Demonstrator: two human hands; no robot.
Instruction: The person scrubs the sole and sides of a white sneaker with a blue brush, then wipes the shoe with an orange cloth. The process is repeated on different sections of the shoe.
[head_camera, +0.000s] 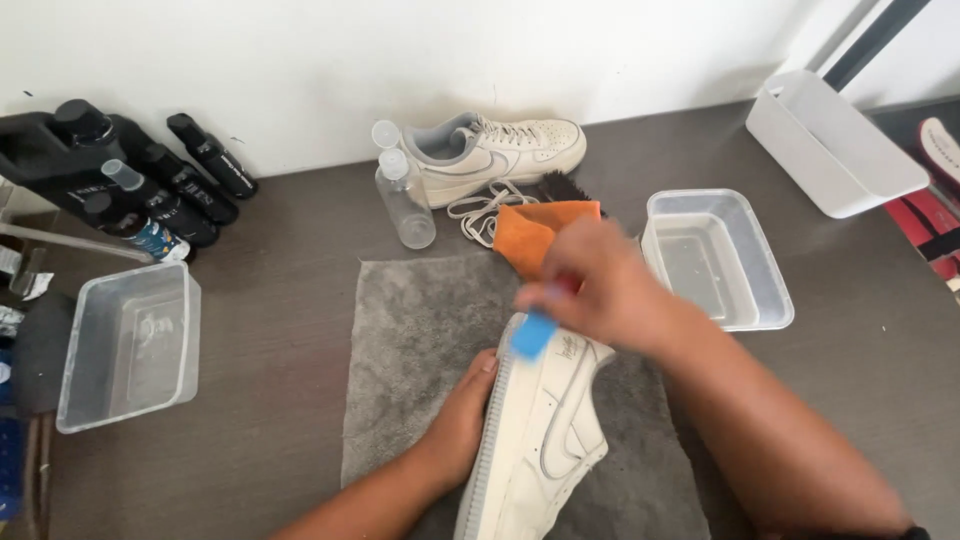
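A white sneaker (545, 430) lies on its side on a grey towel (420, 330) in the middle of the table. My left hand (462, 420) presses against its sole edge and holds it steady. Blurred with motion, my right hand (590, 290) grips a small blue pad (532, 335) and holds it against the toe end of the sneaker. Behind the hands lies an orange cloth (535, 232).
A second white sneaker (500, 150) stands by the wall with loose laces (480, 215), a dark brush and two clear bottles (405, 200). Clear plastic tubs sit at left (130, 345) and right (715, 255). Black spray bottles (150, 180) lie far left; a white bin (830, 140) stands far right.
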